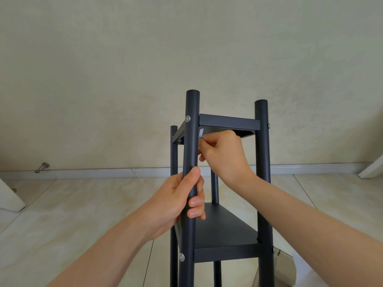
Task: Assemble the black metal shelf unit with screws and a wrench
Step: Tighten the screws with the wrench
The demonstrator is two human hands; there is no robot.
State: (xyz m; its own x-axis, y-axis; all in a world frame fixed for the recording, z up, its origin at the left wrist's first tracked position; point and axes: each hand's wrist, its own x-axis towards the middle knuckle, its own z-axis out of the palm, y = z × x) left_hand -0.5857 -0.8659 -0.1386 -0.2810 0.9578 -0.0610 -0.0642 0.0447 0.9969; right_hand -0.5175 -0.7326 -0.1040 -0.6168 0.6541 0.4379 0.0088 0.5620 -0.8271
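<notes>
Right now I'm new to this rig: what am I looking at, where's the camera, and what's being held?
No machine here: a person works with two bare hands. The single picture comes from a camera worn on the head, looking forward and down, so the arms reach in from the bottom. A black shelf unit stands on a tiled floor by a pale wall. The left hand grips the nearest post. The right hand pinches a small silver wrench just under the corner of the top shelf, behind that post. A screw shows on the post at that corner. A lower shelf is already in place.
</notes>
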